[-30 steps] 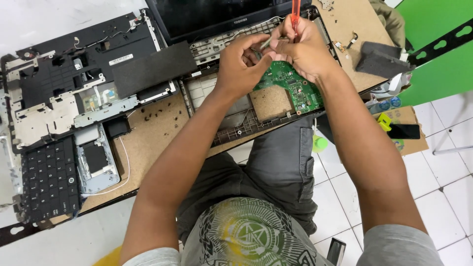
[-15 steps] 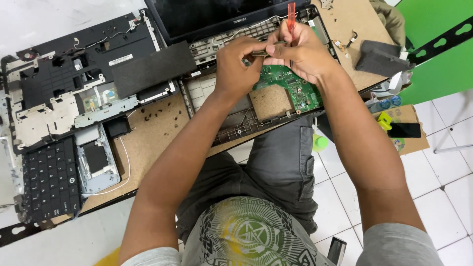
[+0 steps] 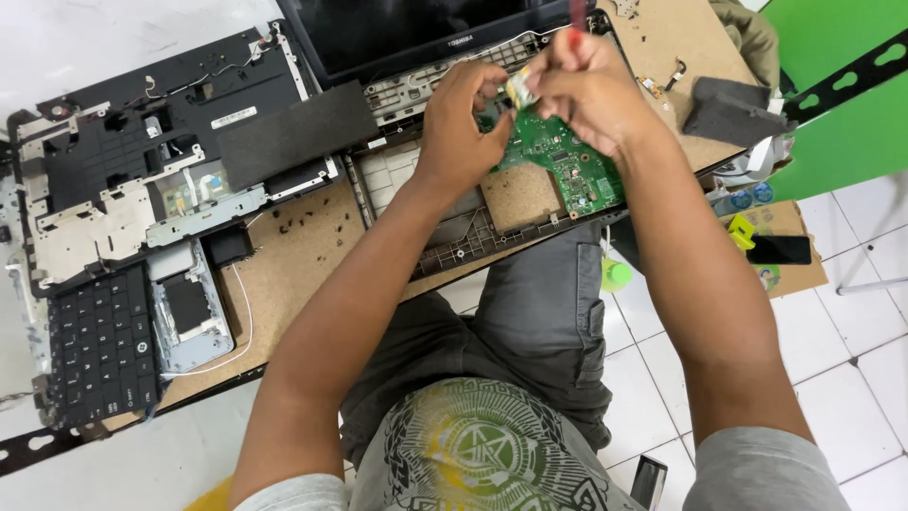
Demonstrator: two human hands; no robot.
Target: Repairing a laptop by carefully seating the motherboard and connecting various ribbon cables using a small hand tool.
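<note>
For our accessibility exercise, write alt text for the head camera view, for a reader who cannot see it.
Seen from above, a seated person's left hand and right hand together pinch a small card above a green circuit board in an opened laptop. A detached keyboard and black casing lie to the left.

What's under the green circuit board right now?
The green circuit board lies in the opened laptop base; beside it, brown tabletop shows through. Directly beneath is covered; both hands hide its top edge.

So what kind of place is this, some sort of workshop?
Probably a small electronics repair bench: an opened laptop with its green circuit board bared, a removed keyboard and loose screws on a worn fibreboard table.
</note>
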